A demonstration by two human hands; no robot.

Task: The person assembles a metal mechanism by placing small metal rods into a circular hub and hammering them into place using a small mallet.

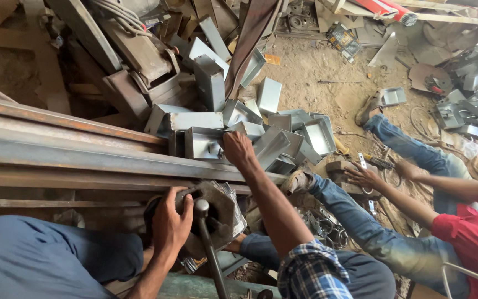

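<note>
My right hand (238,148) reaches forward over the long steel bars (84,149) and grips the edge of a grey sheet-metal box (203,143) in a heap of such boxes. My left hand (170,221) is low near my knee, closed around a dark round metal part (217,207) of a hand press. The press's long lever with a ball knob (201,207) stands just right of that hand.
Rusty steel beams run across the left. A pile of metal boxes (283,138) lies ahead, with scrap behind it. A person in a red shirt and jeans sits at right, a hand (363,176) over small parts on the dirt floor. More boxes (471,94) are stacked far right.
</note>
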